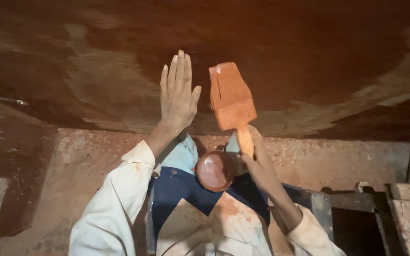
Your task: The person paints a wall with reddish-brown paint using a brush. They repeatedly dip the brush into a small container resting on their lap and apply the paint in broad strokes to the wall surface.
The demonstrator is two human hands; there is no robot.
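Red-brown paint coats the brush (pixel 231 97), gripped by its handle in the right hand (pixel 257 163) | left hand (pixel 177 95) open, flat against the curved surface (pixel 309 61) beside the brush | paint tin (pixel 214 170) below both hands | darker wet patches above, pale bare streaks left around them.

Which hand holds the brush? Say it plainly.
The right hand grips the wide paint-coated brush by its handle. The left hand is empty, spread flat against the dark painted surface.

Paint-spattered floor (pixel 96 161), wooden crates (pixel 404 208) on it
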